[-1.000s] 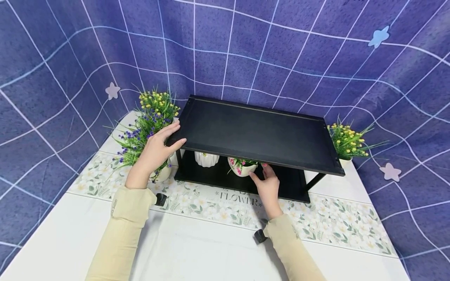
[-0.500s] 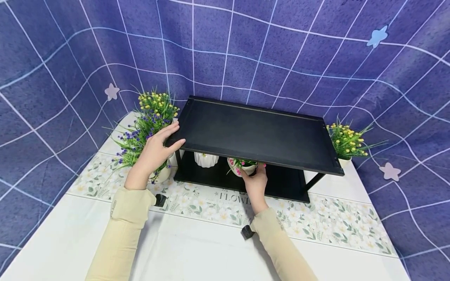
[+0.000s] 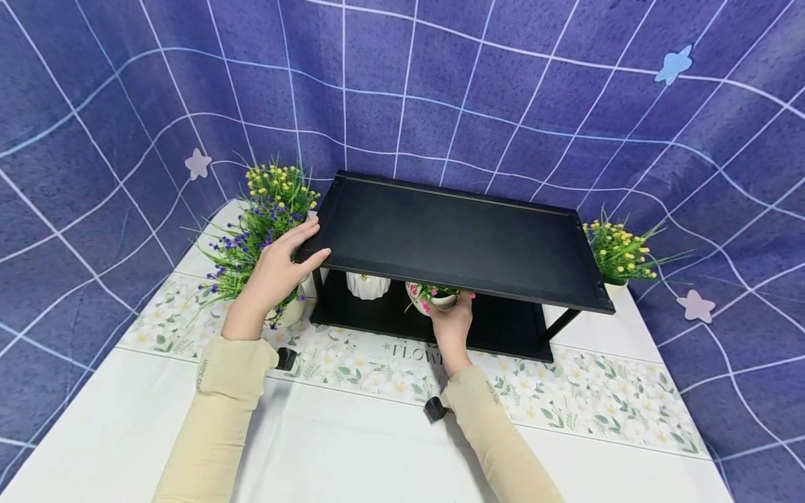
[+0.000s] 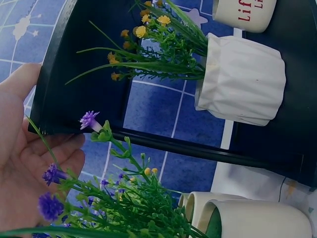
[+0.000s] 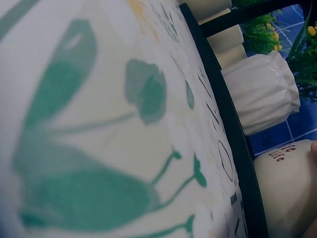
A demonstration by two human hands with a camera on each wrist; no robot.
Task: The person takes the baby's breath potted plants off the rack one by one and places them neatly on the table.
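Observation:
A black two-tier shelf (image 3: 459, 241) stands on the table. My left hand (image 3: 274, 269) rests at its top left corner, thumb over the front edge and fingers along the side; in the left wrist view the hand (image 4: 22, 173) spans that corner. Under the top board, my right hand (image 3: 453, 327) grips a cream flowerpot (image 3: 444, 302) with pink flowers. Red lettering marks this pot (image 5: 285, 193) in the right wrist view, where only a fingertip shows. Left of it on the lower board is a white ribbed pot (image 4: 245, 79) with yellow flowers.
Potted yellow and purple flowers (image 3: 251, 244) crowd the shelf's left side, close to my left hand. Another yellow-flowered plant (image 3: 619, 251) stands to the right. A floral runner (image 3: 377, 367) crosses the white table (image 3: 352, 440), and a blue gridded curtain (image 3: 402, 91) hangs behind.
My right hand has moved left along the shelf front and closed around the pot with pink flowers. The left hand has stayed at the shelf corner.

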